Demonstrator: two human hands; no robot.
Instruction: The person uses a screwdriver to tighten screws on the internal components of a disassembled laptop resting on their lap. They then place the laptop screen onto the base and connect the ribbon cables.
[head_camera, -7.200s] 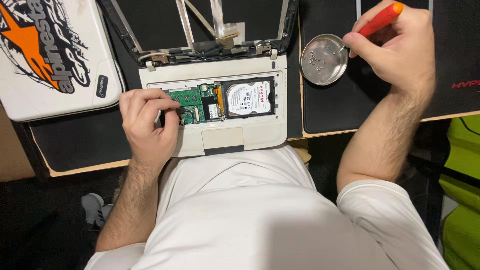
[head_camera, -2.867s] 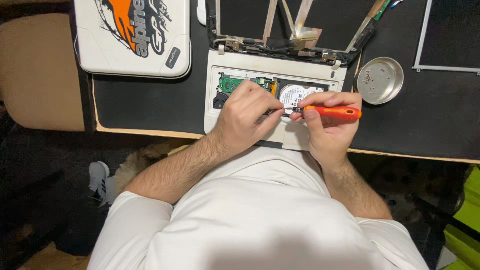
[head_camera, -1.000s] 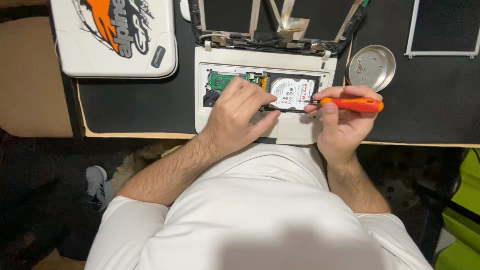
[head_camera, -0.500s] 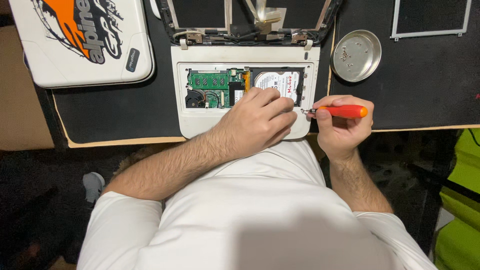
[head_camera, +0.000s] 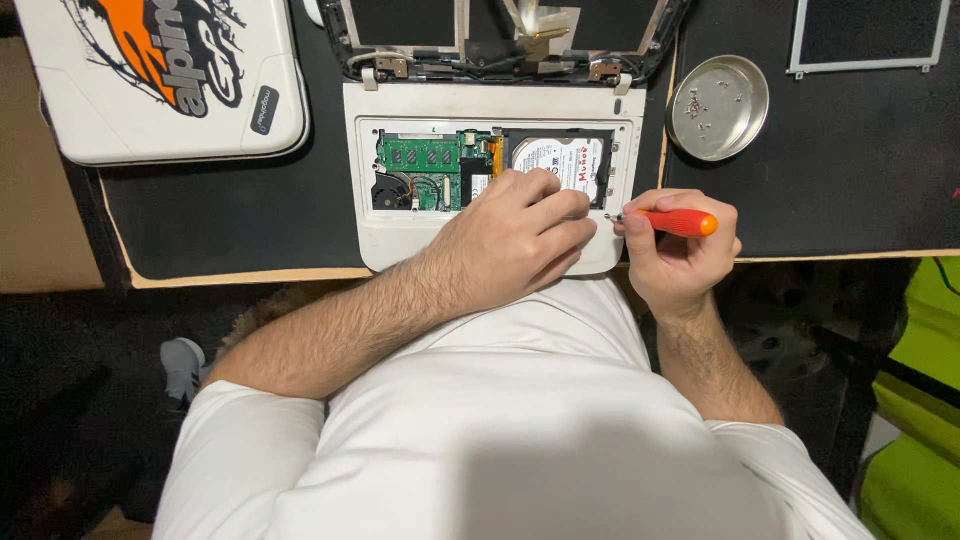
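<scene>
Orange screwdriver (head_camera: 672, 222) pinched in right hand (head_camera: 680, 250); left hand (head_camera: 510, 245) fingers pressed on white-labelled drive (head_camera: 560, 160).

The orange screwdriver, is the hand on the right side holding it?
Touching. The head view shows the right hand with its fingers wrapped around the orange screwdriver handle beside the opened white laptop.

Our left hand (head_camera: 515, 240) lies palm-down, forearm crossing the body, fingers (head_camera: 560, 205) lightly curled forward. Our right hand (head_camera: 680, 250) is closed in a fist, thumb pressed on top, wrist straight.
</scene>
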